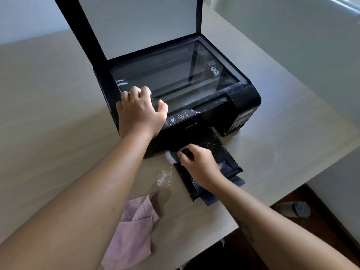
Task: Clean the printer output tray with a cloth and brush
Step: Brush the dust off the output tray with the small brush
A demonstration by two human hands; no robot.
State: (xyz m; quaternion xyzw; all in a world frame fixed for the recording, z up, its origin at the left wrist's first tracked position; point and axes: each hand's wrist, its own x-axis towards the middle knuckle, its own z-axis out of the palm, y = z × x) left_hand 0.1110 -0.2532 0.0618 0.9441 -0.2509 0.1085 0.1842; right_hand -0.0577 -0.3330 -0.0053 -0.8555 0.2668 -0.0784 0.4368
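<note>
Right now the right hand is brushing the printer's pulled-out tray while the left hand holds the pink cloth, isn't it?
Not quite. In the head view the left hand rests on the printer; the pink cloth lies loose on the table. The right hand is indeed brushing the tray.

Black printer (204, 133), pink waffle-textured cloth (134, 227), beige table (48, 114), white-bristled brush (170, 157)

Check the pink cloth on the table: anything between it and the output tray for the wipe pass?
Nothing stands on the bare table between the pink cloth and the output tray. Only spilled white powder lies there. The tray itself is occupied: the right hand is on it, gripping the brush.
</note>
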